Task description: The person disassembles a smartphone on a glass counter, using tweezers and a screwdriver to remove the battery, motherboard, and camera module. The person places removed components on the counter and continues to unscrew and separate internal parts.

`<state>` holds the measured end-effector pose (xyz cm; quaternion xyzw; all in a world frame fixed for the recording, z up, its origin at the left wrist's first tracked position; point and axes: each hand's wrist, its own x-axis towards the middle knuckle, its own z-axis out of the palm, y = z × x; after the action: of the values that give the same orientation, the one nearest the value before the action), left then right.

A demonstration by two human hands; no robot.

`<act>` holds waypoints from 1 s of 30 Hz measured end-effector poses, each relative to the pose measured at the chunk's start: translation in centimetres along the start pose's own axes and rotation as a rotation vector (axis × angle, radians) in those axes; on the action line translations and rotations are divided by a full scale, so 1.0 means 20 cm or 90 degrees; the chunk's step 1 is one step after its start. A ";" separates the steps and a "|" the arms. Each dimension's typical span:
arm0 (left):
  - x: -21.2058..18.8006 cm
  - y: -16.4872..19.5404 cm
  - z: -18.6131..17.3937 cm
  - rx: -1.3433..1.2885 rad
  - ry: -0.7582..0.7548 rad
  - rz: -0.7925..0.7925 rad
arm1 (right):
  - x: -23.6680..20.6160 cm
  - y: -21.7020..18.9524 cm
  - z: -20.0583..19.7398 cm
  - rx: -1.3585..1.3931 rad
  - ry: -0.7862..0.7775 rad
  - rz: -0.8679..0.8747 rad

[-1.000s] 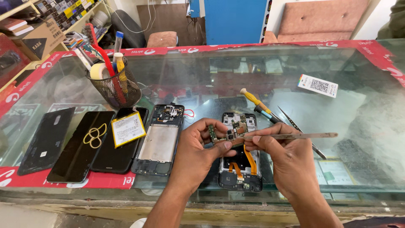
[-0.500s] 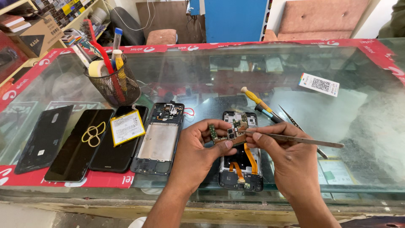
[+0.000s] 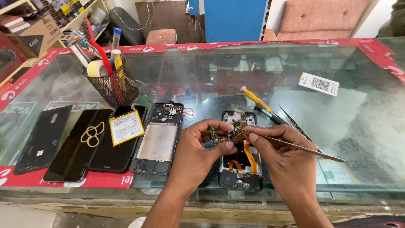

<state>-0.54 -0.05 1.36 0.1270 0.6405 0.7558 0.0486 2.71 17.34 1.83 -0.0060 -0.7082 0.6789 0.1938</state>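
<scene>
Standing tools, perhaps tape [image 3: 98, 68], in mesh cup [image 3: 113, 90]

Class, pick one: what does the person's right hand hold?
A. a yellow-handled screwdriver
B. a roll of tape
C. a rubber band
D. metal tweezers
D: the right hand pinches slim metal tweezers, tip at the small board held by the left hand.

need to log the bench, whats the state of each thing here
left hand: pinching a small circuit board
right hand: gripping tweezers, tips at the board
opened phone: back off, orange flex cables exposed
phone frame: stripped, lying flat
yellow battery: loose, resting on a dark phone
mesh cup: upright, full of tools
screwdriver: lying unused
</scene>
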 end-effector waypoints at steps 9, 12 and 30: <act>0.00 -0.01 0.00 0.029 0.006 0.024 | 0.00 0.01 0.01 0.024 -0.003 -0.013; 0.00 -0.01 0.00 0.039 0.012 0.021 | 0.01 0.01 0.00 0.000 -0.007 0.013; 0.00 -0.01 0.01 0.038 0.037 0.015 | 0.06 0.07 -0.05 0.182 -0.077 0.040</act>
<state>-0.54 0.20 1.20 0.1139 0.6624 0.7403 0.0178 1.54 18.64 0.69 0.0401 -0.6142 0.7776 0.1282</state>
